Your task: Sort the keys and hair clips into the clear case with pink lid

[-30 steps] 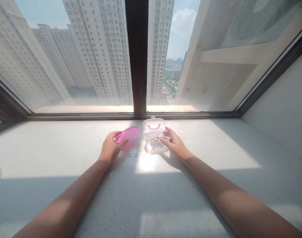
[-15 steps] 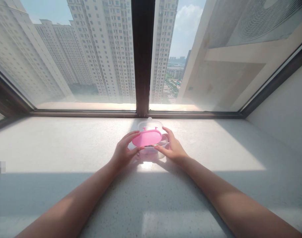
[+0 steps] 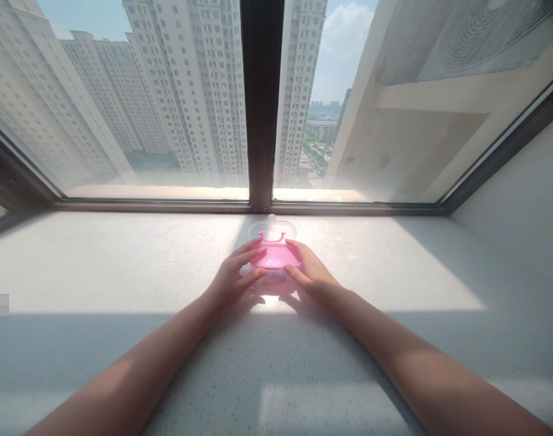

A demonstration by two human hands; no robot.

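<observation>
Your left hand (image 3: 231, 274) was part-closed about the left end of the pink tray (image 3: 276, 258), with fingers laid over its top and the thumb lower down, at the near side. Your right hand (image 3: 319, 274) mirrored it at the right end, fingertips at the tray's far right edge and thumb at its near edge, so both hands had hold of the tray between them. How firmly either one pressed could not be told.

The tray sat at the mouth of the clear box (image 3: 276, 280), covering its opening; whether it was fully seated could not be made out. The box stood upright on the pale speckled windowsill (image 3: 99, 260), midway between your hands, and its front wall showed a pink tint beneath the tray. Behind the tray the clear lid (image 3: 272, 226) stood open at the far side, with a small tab (image 3: 271, 217) on its top edge and a curved pink handle (image 3: 272, 241) on its panel.

Bright sun fell on the sill around the box, and the shadows of your hands lay just in front of it. Beyond, the dark upright of the window frame (image 3: 261, 109) rose near the box, with tall apartment towers (image 3: 180, 79) outside the glass.
</observation>
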